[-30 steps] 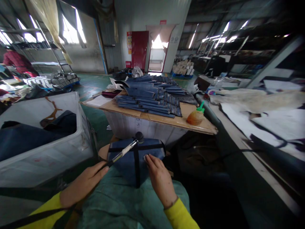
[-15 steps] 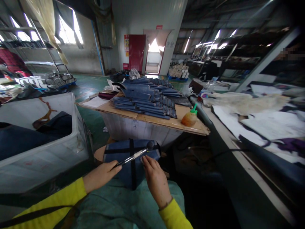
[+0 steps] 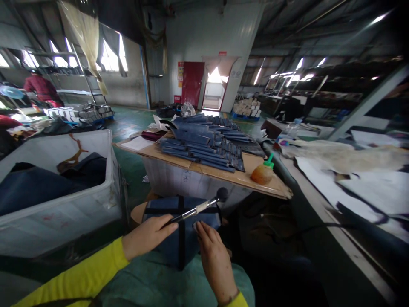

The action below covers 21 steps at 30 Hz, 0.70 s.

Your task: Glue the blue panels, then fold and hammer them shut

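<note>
My left hand (image 3: 153, 233) is closed round the dark handle of a metal rod tool (image 3: 194, 210), whose round black head points up and to the right. Below the tool lies a blue piece with crossed black bands (image 3: 171, 245), over my lap. My right hand (image 3: 211, 247) rests on the right part of this piece, fingers pressed together at a small pale spot; what they grip, if anything, is too small to make out.
Ahead, a cardboard-topped stand (image 3: 147, 151) bears stacked blue pieces (image 3: 201, 145) and a green-tipped bottle (image 3: 262, 172). A white bin (image 3: 64, 213) is at the left, a cluttered bench (image 3: 306, 187) at the right. A person (image 3: 43, 88) is far left.
The tool's round head has risen off the blue piece and now stands higher, to the right. My view has shifted a little left and up. Both hands keep their grip.
</note>
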Available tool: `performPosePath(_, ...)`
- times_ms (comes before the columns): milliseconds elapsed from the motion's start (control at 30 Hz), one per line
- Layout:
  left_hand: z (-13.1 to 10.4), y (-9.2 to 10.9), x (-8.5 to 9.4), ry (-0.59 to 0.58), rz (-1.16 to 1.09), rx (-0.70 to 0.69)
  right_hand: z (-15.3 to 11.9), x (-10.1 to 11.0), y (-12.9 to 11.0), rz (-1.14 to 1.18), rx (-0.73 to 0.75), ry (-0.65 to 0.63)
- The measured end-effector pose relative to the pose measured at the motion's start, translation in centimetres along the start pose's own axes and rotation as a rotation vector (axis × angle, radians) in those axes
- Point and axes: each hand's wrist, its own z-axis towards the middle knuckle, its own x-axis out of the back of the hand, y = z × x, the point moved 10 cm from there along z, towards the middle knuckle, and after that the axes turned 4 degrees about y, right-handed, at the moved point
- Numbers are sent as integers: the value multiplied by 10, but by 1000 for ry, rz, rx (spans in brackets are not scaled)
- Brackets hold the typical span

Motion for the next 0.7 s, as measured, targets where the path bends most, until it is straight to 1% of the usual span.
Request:
performPosePath(67,-3,-14,-1,18,-23,61,0,-1,1,-8,-1,-2)
performPosePath(133,-9,-34,0,30,-60,139,-1,-2,1,-12,6,-7)
performPosePath(200,-14,-55,8,62,-122,201,-1,-2,2,-13,12,-3)
performPosePath(233,-15,-67,17,95,-152,224,-1,-2,2,-12,13,2)
performPosePath(267,-15,-78,30,147,-169,239,-1,-1,2,-10,12,8)
performPosePath(300,-14,-90,47,214,-168,240,-1,-1,2,-7,9,13)
performPosePath(333,-10,-101,66,288,-149,234,-1,-1,2,-3,5,16)
performPosePath(400,5,-120,110,424,-36,209,-1,-2,3,10,0,18)
performPosePath(433,16,-128,130,462,39,208,-1,-1,3,16,-1,19)
performPosePath(467,29,-137,148,470,120,234,0,-1,3,23,-2,23)
performPosePath(567,72,-152,200,523,214,293,1,0,3,35,-1,34)
performPosePath(633,97,-154,223,542,266,318,2,0,3,32,-7,35)
performPosePath(667,107,-154,229,542,289,322,2,0,3,28,-12,34)
performPosePath(700,115,-153,231,536,308,319,2,0,3,26,-16,33)
